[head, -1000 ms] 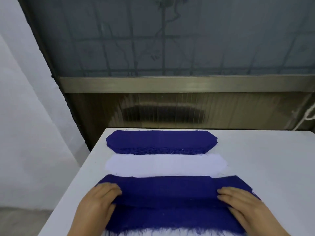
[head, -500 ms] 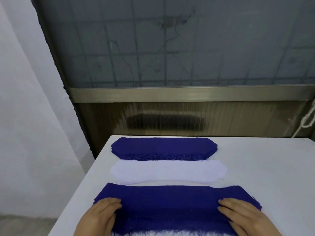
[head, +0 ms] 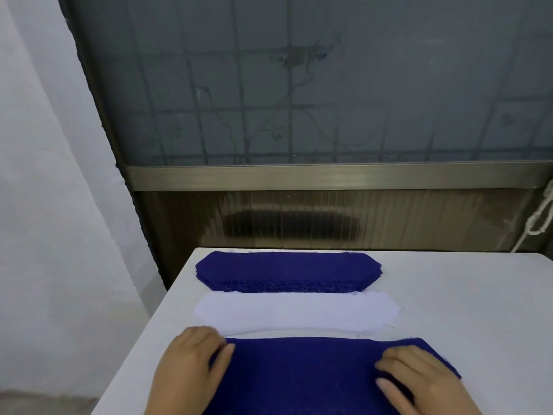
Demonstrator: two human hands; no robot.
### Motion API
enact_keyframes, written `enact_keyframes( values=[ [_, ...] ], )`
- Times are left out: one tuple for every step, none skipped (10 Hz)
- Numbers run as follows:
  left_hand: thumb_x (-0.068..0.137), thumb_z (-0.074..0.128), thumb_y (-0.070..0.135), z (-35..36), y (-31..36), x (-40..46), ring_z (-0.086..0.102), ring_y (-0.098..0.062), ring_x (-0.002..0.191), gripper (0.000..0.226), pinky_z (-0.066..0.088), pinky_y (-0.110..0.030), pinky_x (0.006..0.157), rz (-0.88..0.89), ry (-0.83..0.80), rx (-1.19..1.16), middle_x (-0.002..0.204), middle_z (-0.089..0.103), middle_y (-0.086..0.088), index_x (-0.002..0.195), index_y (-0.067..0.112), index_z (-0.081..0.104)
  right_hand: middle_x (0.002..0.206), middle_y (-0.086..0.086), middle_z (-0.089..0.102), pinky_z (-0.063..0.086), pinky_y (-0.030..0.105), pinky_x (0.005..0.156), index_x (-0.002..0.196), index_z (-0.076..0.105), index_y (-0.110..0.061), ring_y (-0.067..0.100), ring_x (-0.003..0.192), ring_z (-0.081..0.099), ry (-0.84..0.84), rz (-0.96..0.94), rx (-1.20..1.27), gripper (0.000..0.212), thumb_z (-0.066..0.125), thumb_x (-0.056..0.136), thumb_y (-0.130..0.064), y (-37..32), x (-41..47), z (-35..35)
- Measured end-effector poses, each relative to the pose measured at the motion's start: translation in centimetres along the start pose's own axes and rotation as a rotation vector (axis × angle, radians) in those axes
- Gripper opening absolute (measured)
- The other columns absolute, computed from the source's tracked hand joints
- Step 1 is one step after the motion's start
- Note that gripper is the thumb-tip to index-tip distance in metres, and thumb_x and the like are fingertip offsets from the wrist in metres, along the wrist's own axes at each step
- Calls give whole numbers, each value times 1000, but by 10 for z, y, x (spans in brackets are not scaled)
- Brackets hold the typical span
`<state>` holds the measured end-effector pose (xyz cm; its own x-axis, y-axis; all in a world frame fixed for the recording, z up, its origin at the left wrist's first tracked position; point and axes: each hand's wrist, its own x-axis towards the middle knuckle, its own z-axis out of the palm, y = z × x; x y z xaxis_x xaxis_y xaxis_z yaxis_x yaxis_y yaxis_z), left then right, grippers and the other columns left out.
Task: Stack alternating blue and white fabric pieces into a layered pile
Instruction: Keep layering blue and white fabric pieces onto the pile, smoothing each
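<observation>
Pressing blue fabric (head: 302,375) on white table (head: 463,310), left hand (head: 191,363), right hand (head: 419,381) flat, frosted window (head: 299,85) behind

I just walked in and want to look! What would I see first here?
First, two hands, left hand and right hand, pressing flat on a big blue cloth at the near edge of the white table. Behind it lie a white cloth and, farthest back, a blue pile.
</observation>
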<state>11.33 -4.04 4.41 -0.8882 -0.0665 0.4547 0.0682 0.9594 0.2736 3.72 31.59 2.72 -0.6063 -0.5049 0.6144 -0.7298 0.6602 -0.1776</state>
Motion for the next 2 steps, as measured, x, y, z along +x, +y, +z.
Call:
enact_keyframes(
  values=[
    [89, 52, 55, 31, 28, 8, 48, -1, 119, 38, 30, -15, 101, 59, -108, -50, 128, 52, 22, 119, 34, 63, 80, -13, 64, 46, 12, 66, 76, 73, -27, 0, 68, 58, -22, -74, 1, 35, 49, 91, -47, -10, 12, 15],
    [76, 40, 79, 26, 40, 14, 55, 9, 108, 55, 39, -8, 89, 185, -253, -9, 118, 59, 24, 106, 43, 69, 68, -18, 58, 43, 4, 59, 63, 67, -35, -7, 57, 53, -179, -82, -35, 24, 87, 52, -44, 2, 3, 24]
  ],
)
